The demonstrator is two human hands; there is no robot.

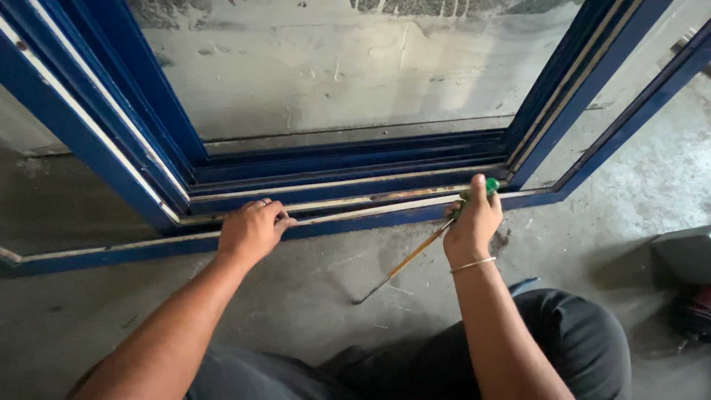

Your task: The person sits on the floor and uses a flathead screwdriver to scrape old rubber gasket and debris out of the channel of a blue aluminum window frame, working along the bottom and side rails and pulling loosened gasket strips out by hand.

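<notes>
Kneeling on the grey concrete floor (pixel 311 296), you face a blue-painted metal sliding-door frame (pixel 111 155) whose left post runs out of the picture at the top corner. Your left hand (pixel 250 231) rests on the pale worn bottom track rail (pixel 355 211) of that frame; its fingers (pixel 280 216) are curled together over the rail's edge, their tips hidden behind it, so you cannot tell whether they pinch anything. Behind the track, the dusty glass pane (pixel 348 67) is smeared and cut off at the top. Further right, your right hand (pixel 474 222) is closed around a screwdriver with a green handle (pixel 490 185), fingers wrapped tightly and pressed together; only the top of the handle shows above the fist. A thin yellowish shaft (pixel 404 263) slants down and left from the hand to the floor, its end dark and hard to make out. A thin metal bangle (pixel 474 264) circles that wrist. At the far right, a dark grey box-like object (pixel 685 255) is cut off by the edge, with something reddish below it too blurred to identify.
</notes>
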